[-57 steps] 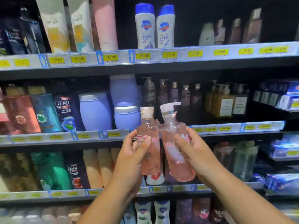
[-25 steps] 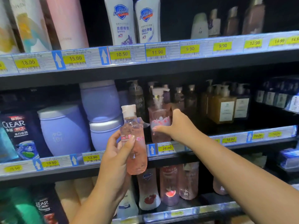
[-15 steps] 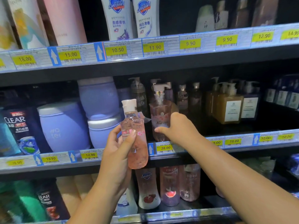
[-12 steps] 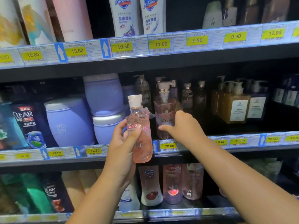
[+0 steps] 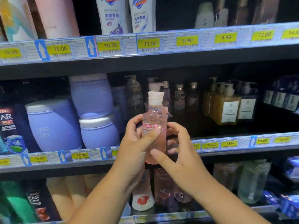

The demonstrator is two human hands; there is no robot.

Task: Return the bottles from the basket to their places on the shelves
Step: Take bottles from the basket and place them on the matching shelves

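Gripping the pink bottle (image 5: 154, 120): left hand (image 5: 134, 143), seemingly right hand (image 5: 182, 159) too; pump bottles (image 5: 134, 96) crowded behind.

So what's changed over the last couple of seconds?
The right hand set the pump bottle on the middle shelf, let go of it, and came back to the flip-cap bottle, where its thumb and fingers are now around the lower part. The left hand kept its grip on the flip-cap bottle throughout.
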